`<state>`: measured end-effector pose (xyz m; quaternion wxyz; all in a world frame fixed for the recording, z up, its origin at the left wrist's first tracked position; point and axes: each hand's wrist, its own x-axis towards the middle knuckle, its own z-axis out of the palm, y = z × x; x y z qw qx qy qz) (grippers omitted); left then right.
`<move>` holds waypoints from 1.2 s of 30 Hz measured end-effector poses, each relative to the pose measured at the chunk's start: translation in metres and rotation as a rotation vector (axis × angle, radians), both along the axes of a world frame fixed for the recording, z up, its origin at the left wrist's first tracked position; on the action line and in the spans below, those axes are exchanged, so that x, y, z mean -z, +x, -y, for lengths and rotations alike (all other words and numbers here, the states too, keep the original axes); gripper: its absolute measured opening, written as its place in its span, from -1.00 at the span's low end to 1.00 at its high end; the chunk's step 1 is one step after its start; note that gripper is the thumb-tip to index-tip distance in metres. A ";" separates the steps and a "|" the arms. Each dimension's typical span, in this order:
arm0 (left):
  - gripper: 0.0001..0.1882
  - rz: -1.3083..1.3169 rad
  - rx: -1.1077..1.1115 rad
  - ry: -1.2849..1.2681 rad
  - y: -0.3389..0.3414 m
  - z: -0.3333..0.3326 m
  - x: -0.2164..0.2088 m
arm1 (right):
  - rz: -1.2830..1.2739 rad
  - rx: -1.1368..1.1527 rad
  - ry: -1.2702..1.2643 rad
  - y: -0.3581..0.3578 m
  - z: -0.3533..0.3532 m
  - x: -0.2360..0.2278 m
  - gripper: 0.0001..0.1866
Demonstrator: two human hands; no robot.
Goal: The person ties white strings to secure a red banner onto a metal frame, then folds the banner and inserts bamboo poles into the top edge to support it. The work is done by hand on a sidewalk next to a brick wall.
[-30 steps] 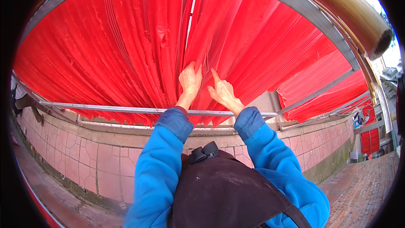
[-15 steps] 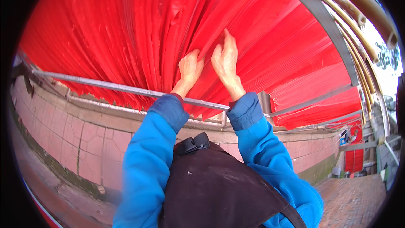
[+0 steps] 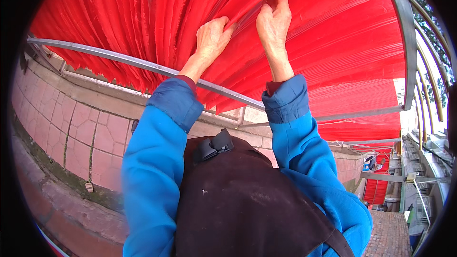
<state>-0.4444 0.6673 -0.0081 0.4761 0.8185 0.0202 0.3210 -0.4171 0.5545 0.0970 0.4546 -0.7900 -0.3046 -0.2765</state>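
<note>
Thin red sheets [image 3: 347, 62] with ragged edges hang in many layers in front of me; whether they are cloth or paper I cannot tell. My left hand [image 3: 212, 35] is closed, its thumb and fingers pinching the edge of one sheet. A little to the right and farther up, my right hand [image 3: 273, 21] grips a fold of the same red material between thumb and fingers; its fingertips are partly hidden by the fold. Both forearms reach over a grey metal bar [image 3: 143, 63]. On the left the layers bunch tightly; on the right they spread flatter.
A metal post [image 3: 400, 33] stands at the right, with several bamboo poles [image 3: 431, 83] beyond it. Below the sheets runs a ledge of pink paving tiles [image 3: 107, 147]. More red sheets [image 3: 376, 190] hang farther off at the right, near a brick path [image 3: 390, 233].
Both hands have moved farther up and forward along the sheets and stand slightly wider apart. The view has shifted, and the sheets between the hands are drawn more open.
</note>
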 end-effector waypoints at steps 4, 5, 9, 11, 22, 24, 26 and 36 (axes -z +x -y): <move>-0.69 0.012 0.023 -0.024 0.001 -0.001 0.001 | -0.043 0.073 0.027 0.005 0.001 0.015 -0.41; -0.68 0.013 0.036 -0.033 0.001 0.000 0.000 | -0.082 0.092 0.051 0.006 0.002 0.019 -0.41; -0.69 0.022 0.095 -0.007 -0.007 0.004 -0.006 | -0.205 0.062 0.034 0.011 0.005 0.034 -0.48; -0.70 0.056 0.102 -0.101 -0.017 0.009 -0.014 | -0.311 0.063 0.000 0.012 0.007 0.040 -0.54; -0.57 0.594 0.258 -0.224 -0.022 0.069 -0.094 | -0.412 -0.183 -0.083 0.002 0.044 0.062 -0.49; -0.53 0.504 0.248 -0.324 -0.010 0.076 -0.085 | -0.411 -0.182 -0.083 -0.001 0.048 0.060 -0.48; -0.49 0.450 0.220 -0.309 -0.001 0.081 -0.073 | -0.401 -0.178 -0.083 -0.003 0.049 0.058 -0.46; -0.48 0.341 0.164 -0.177 -0.008 0.090 -0.034 | -0.419 -0.169 -0.085 -0.009 0.060 0.067 -0.39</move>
